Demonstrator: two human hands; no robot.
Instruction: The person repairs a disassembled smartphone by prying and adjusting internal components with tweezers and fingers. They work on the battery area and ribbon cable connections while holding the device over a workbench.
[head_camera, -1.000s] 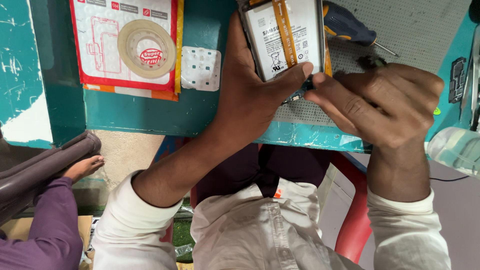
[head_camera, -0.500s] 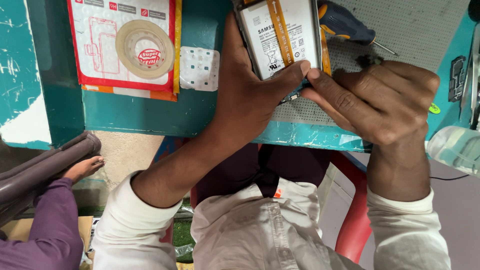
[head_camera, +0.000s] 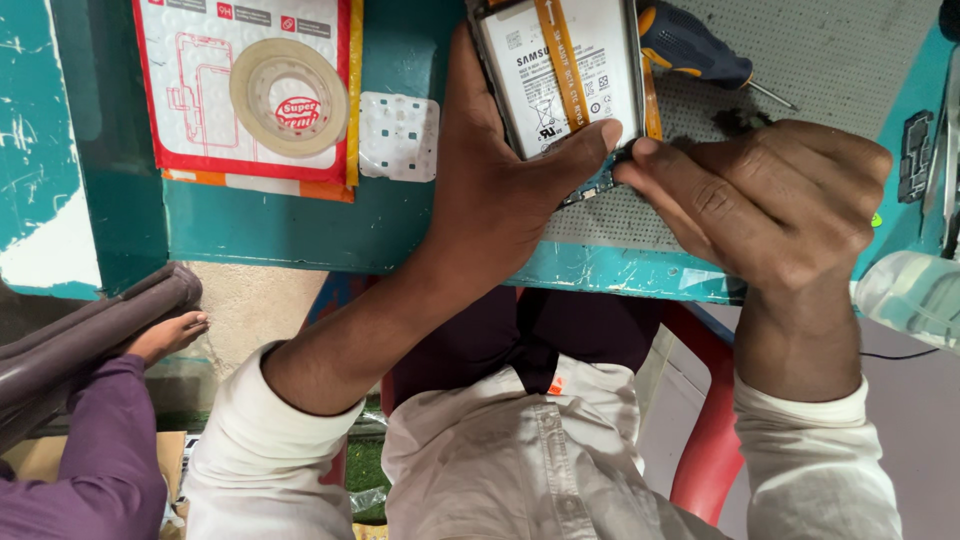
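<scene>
An opened phone (head_camera: 560, 75) lies back-up on a grey perforated mat (head_camera: 850, 60), showing its white battery and orange ribbon cables. My left hand (head_camera: 495, 190) grips the phone's lower left side, thumb pressed on the battery's bottom edge. My right hand (head_camera: 770, 200) has its fingers pinched together at the phone's lower right corner, fingertips touching the small circuit board there. Whether they hold a tool is hidden.
A blue and yellow screwdriver (head_camera: 690, 45) lies on the mat beyond the phone. A roll of tape (head_camera: 288, 97) rests on a white and red padded envelope (head_camera: 200, 150) on the teal table (head_camera: 300, 230). A person's purple sleeve and hand (head_camera: 165, 335) are at lower left. A plastic bottle (head_camera: 910, 295) at right.
Both hands and the phone have stayed put. My right fingertips have closed in slightly on the phone's lower corner.
</scene>
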